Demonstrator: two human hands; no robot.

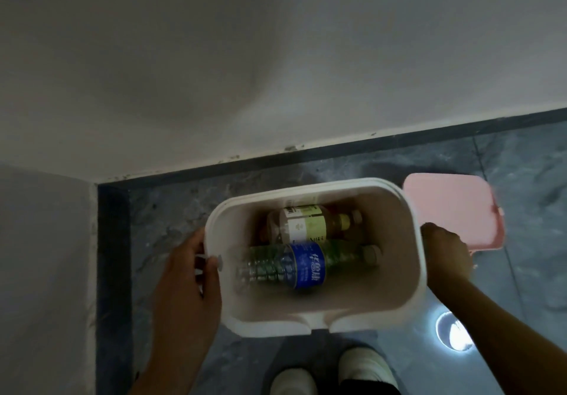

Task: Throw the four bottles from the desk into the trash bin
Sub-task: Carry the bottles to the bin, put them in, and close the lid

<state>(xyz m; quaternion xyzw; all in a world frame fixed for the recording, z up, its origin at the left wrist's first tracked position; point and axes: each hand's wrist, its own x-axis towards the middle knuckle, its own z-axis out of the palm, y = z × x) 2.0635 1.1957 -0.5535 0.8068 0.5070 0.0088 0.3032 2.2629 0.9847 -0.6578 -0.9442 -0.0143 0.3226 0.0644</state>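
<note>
A big white wall (pixel 276 57) is filling the top of the view. Another pale wall (pixel 40 256) is standing on the left, and the two are meeting in a corner. A dark strip (pixel 337 149) is running along the bottom of the walls. The floor (pixel 521 179) is looking grey and shiny, like marble. A bright round spot of light (pixel 455 334) is shining on it. The room is looking dim.

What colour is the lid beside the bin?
Pink, seen in the head view: the lid beside the white bin.
</note>
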